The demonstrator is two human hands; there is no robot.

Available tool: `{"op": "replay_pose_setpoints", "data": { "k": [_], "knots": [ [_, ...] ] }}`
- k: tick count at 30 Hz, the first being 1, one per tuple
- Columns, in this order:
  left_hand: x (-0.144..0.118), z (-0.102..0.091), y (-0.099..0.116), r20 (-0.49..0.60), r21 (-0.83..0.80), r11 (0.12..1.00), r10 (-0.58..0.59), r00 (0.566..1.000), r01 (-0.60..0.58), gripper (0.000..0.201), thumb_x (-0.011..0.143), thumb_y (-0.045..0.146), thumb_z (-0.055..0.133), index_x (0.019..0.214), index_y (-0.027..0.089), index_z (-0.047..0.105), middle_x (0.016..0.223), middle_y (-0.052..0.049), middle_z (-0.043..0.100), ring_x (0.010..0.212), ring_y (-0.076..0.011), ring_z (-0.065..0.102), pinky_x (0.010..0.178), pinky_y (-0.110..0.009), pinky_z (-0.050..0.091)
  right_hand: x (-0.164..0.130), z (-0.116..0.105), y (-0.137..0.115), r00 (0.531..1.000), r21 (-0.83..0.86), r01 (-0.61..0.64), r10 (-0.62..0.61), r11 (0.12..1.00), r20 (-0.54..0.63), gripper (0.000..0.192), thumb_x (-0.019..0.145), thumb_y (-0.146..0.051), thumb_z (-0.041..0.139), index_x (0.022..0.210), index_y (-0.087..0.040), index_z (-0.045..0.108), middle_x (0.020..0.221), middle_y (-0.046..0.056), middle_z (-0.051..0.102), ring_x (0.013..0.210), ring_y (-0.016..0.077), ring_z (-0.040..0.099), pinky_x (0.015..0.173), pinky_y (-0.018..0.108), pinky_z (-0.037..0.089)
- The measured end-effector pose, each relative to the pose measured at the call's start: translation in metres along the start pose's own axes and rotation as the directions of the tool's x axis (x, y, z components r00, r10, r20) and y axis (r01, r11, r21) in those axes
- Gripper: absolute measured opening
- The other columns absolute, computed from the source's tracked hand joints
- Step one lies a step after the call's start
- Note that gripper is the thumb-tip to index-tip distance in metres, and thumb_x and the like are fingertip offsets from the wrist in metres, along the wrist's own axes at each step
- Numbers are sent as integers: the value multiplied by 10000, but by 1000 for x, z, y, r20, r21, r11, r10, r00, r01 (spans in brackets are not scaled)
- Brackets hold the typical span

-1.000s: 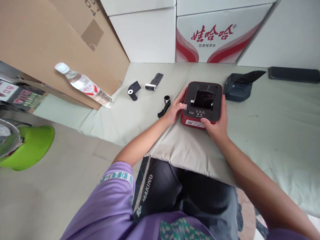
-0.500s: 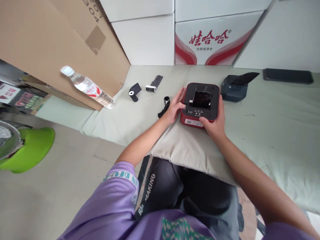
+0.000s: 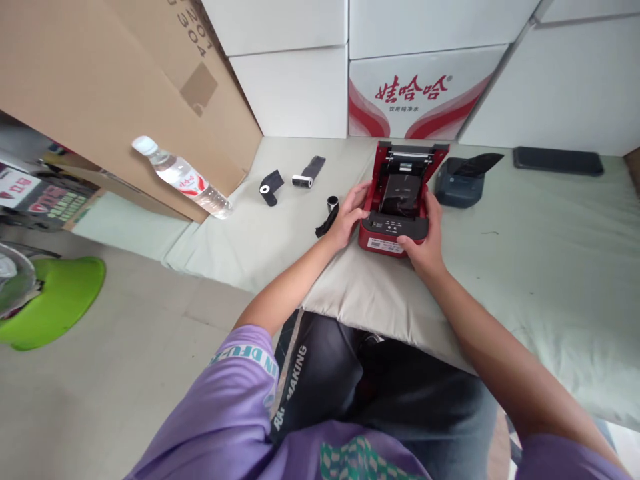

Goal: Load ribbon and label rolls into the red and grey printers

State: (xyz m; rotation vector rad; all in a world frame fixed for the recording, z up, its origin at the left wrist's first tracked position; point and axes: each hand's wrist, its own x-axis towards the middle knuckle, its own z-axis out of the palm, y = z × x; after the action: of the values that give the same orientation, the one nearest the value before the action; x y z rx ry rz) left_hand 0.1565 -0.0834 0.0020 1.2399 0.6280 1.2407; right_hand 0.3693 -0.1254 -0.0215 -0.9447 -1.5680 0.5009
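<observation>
A small red and black label printer (image 3: pixel 396 223) rests on a beige cushion (image 3: pixel 380 300) over my lap. Its lid (image 3: pixel 411 155) stands open at the back, showing the dark inside. My left hand (image 3: pixel 350 215) grips the printer's left side. My right hand (image 3: pixel 425 237) grips its right front corner, thumb on the front edge. Just left of my left hand a small black ribbon roll (image 3: pixel 330 212) lies on the pale green mat (image 3: pixel 550 253).
Two more black rolls (image 3: pixel 271 187) (image 3: pixel 308 171) lie farther left on the mat. A dark grey printer (image 3: pixel 457 183) sits behind the red one, a black flat device (image 3: pixel 557 161) at the far right. A water bottle (image 3: pixel 183 178) leans by a cardboard box (image 3: pixel 115 87). White cartons (image 3: pixel 400 87) line the back. A green stool (image 3: pixel 53 303) stands on the floor at left.
The red printer's lid was closed before and now stands open at the back. Both hands stay on the printer's sides.
</observation>
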Motion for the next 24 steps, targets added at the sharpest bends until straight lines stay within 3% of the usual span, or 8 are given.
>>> {"op": "replay_pose_setpoints", "data": {
  "k": [3,6,9,12,15,19,22,24],
  "knots": [
    [6,-7,2,23,134,991,10,1000,-13,531,809,565,735,1267,298,759,1726,-42,513,1679,-300,366,1379,-460,273,1,-1,7,1000,16,3,-3,1000,-15,960,829,-875,639,1612,-347,470,1748,89,409,1668,396,321,1379,667,275],
    [8,-11,15,42,297,955,-23,999,10,427,855,602,724,1130,291,825,1719,-42,522,1701,-313,316,1408,-474,180,1,1,22,995,109,-38,48,993,-89,900,874,-925,461,1554,-341,535,1665,91,511,1603,371,451,1327,670,366],
    [1,-7,35,68,411,910,38,997,-63,368,895,626,725,985,293,853,1675,-42,577,1702,-316,307,1411,-502,161,2,5,35,980,240,-95,133,966,-148,845,885,-892,478,1512,-333,563,1593,93,593,1525,343,554,1284,635,436],
    [-4,2,54,140,425,884,148,979,-195,444,963,672,630,922,290,852,1479,-76,739,1556,-309,525,1346,-509,325,4,8,38,960,346,-155,223,925,-168,799,879,-843,550,1462,-299,591,1552,103,630,1476,326,596,1277,612,441],
    [7,12,68,176,495,853,87,981,-165,453,1027,594,546,991,259,848,1162,-97,844,1182,-272,750,1136,-452,527,5,9,33,937,407,-206,300,890,-181,793,837,-837,623,1410,-289,618,1515,100,651,1426,315,621,1253,589,464],
    [44,23,85,232,785,604,-80,969,-138,246,948,269,601,926,187,833,902,-65,816,886,-223,738,891,-364,558,7,9,24,919,449,-225,341,865,-197,685,880,-796,632,1359,-307,653,1444,71,676,1364,280,630,1216,532,502],
    [66,36,94,314,908,373,-300,900,-193,196,819,126,637,865,171,822,811,-50,791,812,-218,717,783,-336,522,6,8,20,920,456,-215,336,863,-202,639,893,-781,644,1322,-309,678,1390,61,691,1334,275,631,1225,528,492],
    [72,44,97,324,936,270,-409,853,-226,249,790,119,650,933,194,840,883,-52,823,846,-231,734,760,-333,510,6,8,19,923,451,-216,332,866,-196,626,900,-773,647,1317,-307,683,1383,61,694,1326,275,631,1235,536,483]
  ]
}}
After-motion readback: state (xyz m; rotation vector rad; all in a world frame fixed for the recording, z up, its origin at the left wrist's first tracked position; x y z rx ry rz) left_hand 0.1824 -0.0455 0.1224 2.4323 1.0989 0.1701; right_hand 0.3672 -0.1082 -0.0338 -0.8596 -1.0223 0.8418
